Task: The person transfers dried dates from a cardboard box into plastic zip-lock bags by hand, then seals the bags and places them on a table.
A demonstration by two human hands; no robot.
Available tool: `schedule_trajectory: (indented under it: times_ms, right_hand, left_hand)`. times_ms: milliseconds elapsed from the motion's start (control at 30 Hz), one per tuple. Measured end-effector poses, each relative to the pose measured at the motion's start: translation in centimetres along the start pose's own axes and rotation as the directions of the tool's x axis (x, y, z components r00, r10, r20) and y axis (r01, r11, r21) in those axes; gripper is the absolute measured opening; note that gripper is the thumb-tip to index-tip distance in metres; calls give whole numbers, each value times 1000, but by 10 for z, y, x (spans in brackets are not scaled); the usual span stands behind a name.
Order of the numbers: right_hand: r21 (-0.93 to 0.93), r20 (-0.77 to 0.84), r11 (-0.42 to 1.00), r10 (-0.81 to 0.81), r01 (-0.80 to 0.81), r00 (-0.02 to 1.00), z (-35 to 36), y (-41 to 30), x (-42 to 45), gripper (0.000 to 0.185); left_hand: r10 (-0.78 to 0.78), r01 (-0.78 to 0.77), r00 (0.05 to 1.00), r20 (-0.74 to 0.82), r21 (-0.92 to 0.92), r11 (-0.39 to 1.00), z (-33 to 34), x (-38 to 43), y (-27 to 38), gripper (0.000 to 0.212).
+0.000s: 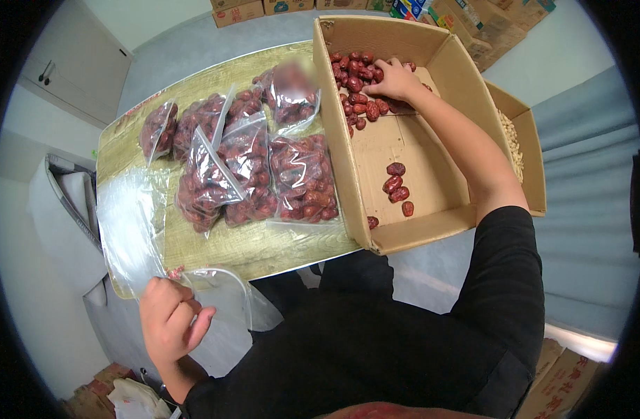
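My right hand (396, 81) reaches into a large cardboard box (414, 238) and touches dried red jujubes (354, 84) heaped at its far left; whether it grips any is unclear. Several loose jujubes (394, 183) lie nearer on the box floor. At the near left table edge, my left hand (168, 319) is curled at an empty clear zip bag (223, 298), whose open mouth faces up. To the left of the box, several clear zip bags filled with jujubes (301, 175) rest on the wood-patterned table (215, 256).
Flat clear plastic bags (131, 225) lie at the table's left. A smaller box of pale, nut-like pieces (511, 144) stands right of the large box. Cardboard cartons (239, 13) are against the far wall. A grey-blue curtain (587, 199) hangs at right.
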State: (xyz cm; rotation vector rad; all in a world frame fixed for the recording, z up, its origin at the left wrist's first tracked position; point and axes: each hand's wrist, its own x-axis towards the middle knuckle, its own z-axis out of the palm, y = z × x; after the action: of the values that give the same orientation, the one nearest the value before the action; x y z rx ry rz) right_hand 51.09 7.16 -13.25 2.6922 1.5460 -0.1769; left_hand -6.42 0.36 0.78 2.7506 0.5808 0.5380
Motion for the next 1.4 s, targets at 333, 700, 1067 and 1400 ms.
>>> schedule_trajectory:
  times_ms: [333, 700, 1067, 1400]
  right_hand:
    - [147, 30, 964, -230, 223, 973, -12, 12, -12, 68]
    - [996, 2, 78, -434, 35, 901, -116, -14, -158, 24]
    - [649, -146, -496, -825, -576, 546, -25, -179, -309, 35]
    - [587, 340, -395, -672, -707, 658, -17, -204, -310, 28]
  left_hand:
    - [28, -6, 998, -59, 340, 940, -15, 17, 27, 32]
    - [77, -70, 995, -62, 113, 991, 40, 31, 21, 26]
    - [51, -80, 995, -88, -364, 928, 58, 21, 11, 19]
    - [-20, 6, 999, -30, -411, 912, 84, 20, -5, 17]
